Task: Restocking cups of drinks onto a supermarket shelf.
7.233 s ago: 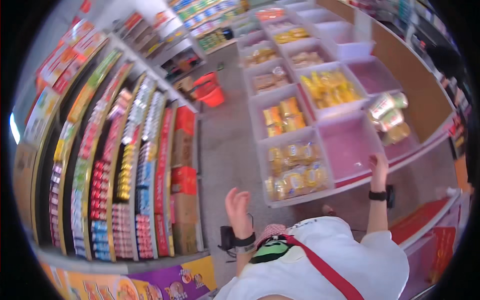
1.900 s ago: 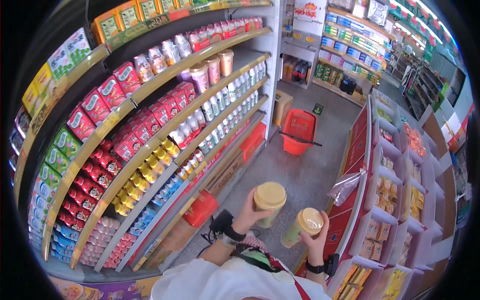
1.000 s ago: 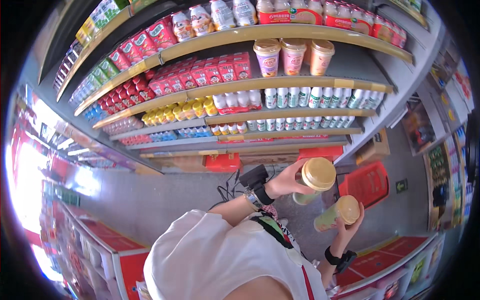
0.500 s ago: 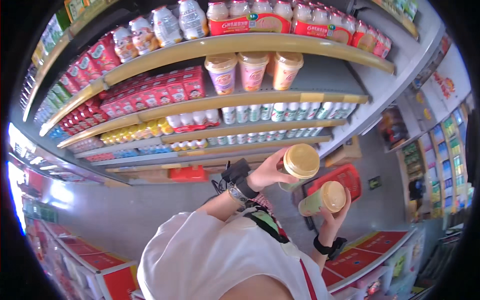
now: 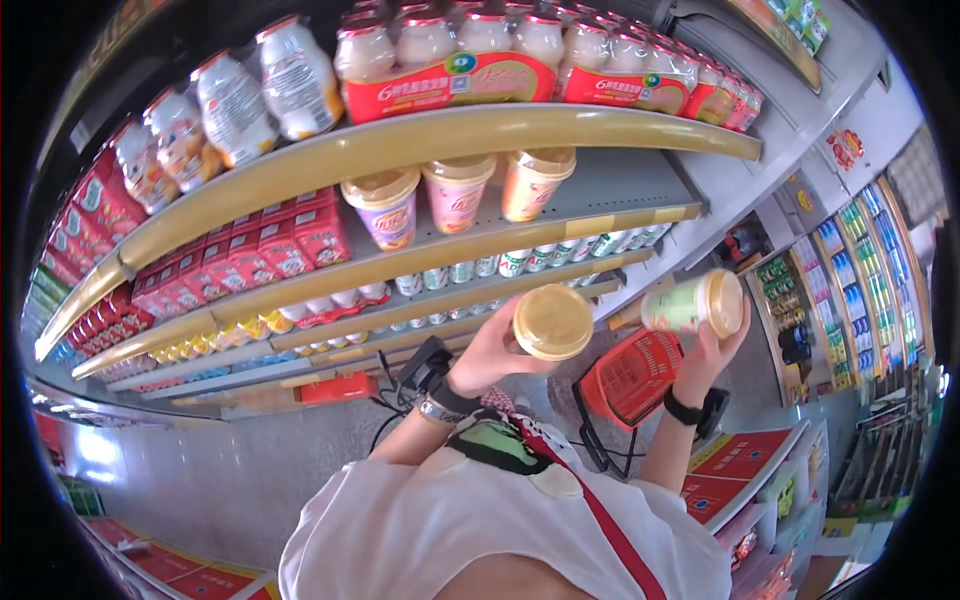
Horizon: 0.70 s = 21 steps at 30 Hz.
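My left hand (image 5: 482, 358) is closed around a lidded drink cup (image 5: 553, 322), seen mostly from above, so its gold-coloured lid hides much of its side. Farther right, my right hand (image 5: 712, 352) grips a second cup (image 5: 675, 305), pale green with the same kind of lid. That one lies tipped on its side in the air, lid toward the right. Ahead of both hands, a purple cup (image 5: 387, 215), a pink cup (image 5: 457, 197) and an orange cup (image 5: 537, 187) stand upright on a shelf, apart from my hands.
Small milk bottles (image 5: 430, 55) fill the shelf above, and red cartons (image 5: 245, 250) stand left of the cups. A red shopping basket (image 5: 632, 375) sits below, between my hands. Red-topped display counters (image 5: 735, 465) flank me behind. Stocked racks (image 5: 835, 270) stand at the right.
My right hand has risen forward and right, and its cup has tipped sideways. My left hand has shifted slightly left with its cup. The shelves look nearer, and more of the basket shows.
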Available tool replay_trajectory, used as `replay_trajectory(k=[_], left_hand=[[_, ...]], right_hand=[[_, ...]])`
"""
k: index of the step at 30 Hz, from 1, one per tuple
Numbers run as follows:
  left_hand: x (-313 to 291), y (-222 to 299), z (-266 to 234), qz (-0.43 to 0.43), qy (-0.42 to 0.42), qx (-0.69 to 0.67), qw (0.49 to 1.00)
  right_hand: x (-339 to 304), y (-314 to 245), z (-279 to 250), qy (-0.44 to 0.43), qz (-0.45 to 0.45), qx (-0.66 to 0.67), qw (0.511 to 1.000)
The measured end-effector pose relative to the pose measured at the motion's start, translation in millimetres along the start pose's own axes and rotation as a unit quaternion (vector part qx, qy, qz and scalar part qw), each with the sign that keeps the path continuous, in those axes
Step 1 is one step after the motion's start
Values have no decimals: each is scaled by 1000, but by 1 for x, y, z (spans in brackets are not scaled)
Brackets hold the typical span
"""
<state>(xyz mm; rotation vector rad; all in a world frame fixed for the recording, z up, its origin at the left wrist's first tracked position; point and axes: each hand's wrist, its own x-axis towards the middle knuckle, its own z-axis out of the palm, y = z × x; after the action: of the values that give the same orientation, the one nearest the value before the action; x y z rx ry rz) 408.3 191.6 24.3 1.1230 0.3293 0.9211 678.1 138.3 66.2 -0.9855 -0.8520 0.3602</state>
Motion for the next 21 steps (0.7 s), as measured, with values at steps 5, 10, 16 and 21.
replay_trajectory(k=[5,10,16,21], left_hand=[[2,4,0,16,70,9,997],[5,2,1,33,126,45,990],[10,5,13,46,172,49,983],[13,-2,17,55,192,73,977]], right_hand=[[53,20,37,-60,-91,67,992],[95,56,60,-93,-46,124,987],[123,83,67,-64,-56,175,981],[136,90,68,-112,-61,190,974]])
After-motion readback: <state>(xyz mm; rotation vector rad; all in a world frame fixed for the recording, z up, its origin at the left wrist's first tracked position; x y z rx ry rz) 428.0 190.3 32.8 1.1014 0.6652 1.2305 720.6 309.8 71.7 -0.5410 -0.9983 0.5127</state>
